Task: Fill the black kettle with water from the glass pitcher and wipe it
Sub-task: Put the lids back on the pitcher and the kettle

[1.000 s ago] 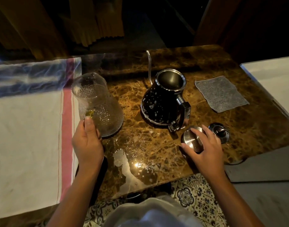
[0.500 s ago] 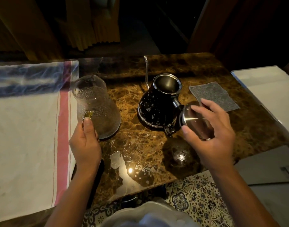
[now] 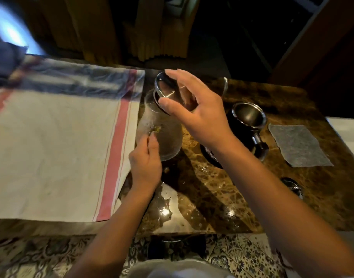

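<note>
The glass pitcher [image 3: 162, 135] stands on the marble table [image 3: 212, 199], beaded with droplets. My left hand [image 3: 146, 163] grips its lower near side. My right hand [image 3: 198, 115] holds a round metal lid [image 3: 164, 89], tilted, right over the pitcher's mouth. The black kettle [image 3: 247, 117] sits to the right of the pitcher with its top open; my right forearm hides much of its body. Right of the kettle, a grey cloth [image 3: 298, 145] lies flat.
A white towel with red and blue stripes [image 3: 62, 147] covers the table's left part, touching the pitcher's side. A second shiny knobbed lid [image 3: 292, 186] rests near the table's right front edge. Patterned floor tiles [image 3: 238, 255] show below.
My right hand picked the round metal lid up from the table near the kettle's handle and carried it left, across the kettle, to the pitcher's mouth. My left hand stayed on the pitcher.
</note>
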A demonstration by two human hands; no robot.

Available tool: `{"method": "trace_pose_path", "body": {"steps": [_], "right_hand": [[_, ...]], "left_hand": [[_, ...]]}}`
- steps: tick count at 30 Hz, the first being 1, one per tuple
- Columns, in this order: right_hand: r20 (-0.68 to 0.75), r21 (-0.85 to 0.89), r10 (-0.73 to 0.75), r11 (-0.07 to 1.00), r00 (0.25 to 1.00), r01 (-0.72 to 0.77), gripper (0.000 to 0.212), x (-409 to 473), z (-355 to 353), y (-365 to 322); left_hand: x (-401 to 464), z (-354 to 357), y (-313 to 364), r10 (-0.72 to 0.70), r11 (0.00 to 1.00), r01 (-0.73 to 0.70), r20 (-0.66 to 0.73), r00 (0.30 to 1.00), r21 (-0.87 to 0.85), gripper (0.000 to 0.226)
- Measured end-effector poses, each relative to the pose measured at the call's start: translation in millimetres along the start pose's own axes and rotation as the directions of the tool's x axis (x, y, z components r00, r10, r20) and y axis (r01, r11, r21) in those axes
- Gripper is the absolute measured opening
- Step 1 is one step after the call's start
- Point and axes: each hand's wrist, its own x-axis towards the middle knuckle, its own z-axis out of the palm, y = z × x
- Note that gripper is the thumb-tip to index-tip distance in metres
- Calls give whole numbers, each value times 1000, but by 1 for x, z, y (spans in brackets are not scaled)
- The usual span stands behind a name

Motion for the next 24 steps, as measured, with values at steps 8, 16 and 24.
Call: {"method": "trace_pose_path", "body": {"steps": [8, 16, 24], "right_hand": [[62, -135, -53, 989, 997, 61, 61, 20, 22, 9], [91, -115, -7, 993, 996, 17, 55, 22, 21, 8], [194, -154, 40, 988, 980, -10, 51, 28, 25, 13]], "left_hand": [[1, 3, -1, 0, 1000, 0, 6, 1000, -11, 32], [1, 3, 0, -3, 1000, 3, 31, 1000, -9, 34], [0, 4, -1, 2, 999, 0, 46, 999, -44, 37]]}}
